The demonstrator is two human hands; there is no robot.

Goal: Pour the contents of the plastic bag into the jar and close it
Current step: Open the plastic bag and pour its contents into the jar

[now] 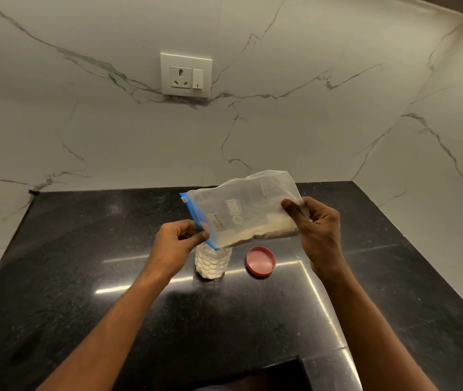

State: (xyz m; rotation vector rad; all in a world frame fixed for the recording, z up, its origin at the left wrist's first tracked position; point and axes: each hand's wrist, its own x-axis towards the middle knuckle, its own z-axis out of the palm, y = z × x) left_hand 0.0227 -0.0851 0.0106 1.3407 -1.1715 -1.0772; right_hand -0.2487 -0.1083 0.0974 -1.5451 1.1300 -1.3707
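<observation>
A clear plastic bag (pixel 246 207) with a blue zip strip holds pale powder and is tilted, its zip end down over the jar. My left hand (pixel 176 241) pinches the blue zip edge just above the jar's mouth. My right hand (pixel 315 224) grips the bag's raised bottom end. The clear ribbed jar (pixel 213 262) stands upright on the counter, filled with white powder, its mouth partly hidden by the bag and my left hand. The red lid (pixel 260 261) lies flat on the counter to the right of the jar, apart from it.
The black polished counter (pixel 111 277) runs back to a white marble wall that also turns along the right side. A white socket and switch plate (pixel 186 75) sits on the back wall. A dark cut-out (pixel 267 376) lies at the counter's near edge.
</observation>
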